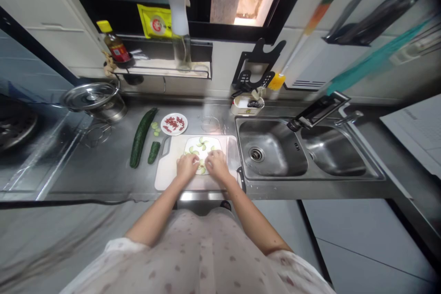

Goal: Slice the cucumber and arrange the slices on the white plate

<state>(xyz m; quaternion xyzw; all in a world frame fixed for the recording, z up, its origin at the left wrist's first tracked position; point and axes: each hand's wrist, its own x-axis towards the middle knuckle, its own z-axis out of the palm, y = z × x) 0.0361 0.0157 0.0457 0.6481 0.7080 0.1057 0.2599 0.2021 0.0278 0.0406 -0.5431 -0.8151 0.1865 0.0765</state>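
A white plate [207, 143] lies on the white cutting board [168, 172], with pale green cucumber slices [202, 143] set on it in small clusters. Over the plate's left edge, my left hand [188, 166] has its fingers bent together beside the slices. Opposite it, my right hand [216, 164] is at the plate's right side with curled fingers. Whatever lies between the fingertips of either hand is too small to make out. Left of the board are a long cucumber [142, 138], a short cucumber piece [154, 152] and several loose slices [155, 129]. Behind the board sits a small plate with red pieces [174, 124].
A steel pot [106, 105] with a lid stands at the back left, near a stove [15, 124]. The double sink [275, 147] with a black faucet [319, 112] is on the right. A knife handle [241, 178] shows at the board's right edge. A shelf [158, 71] holds bottles.
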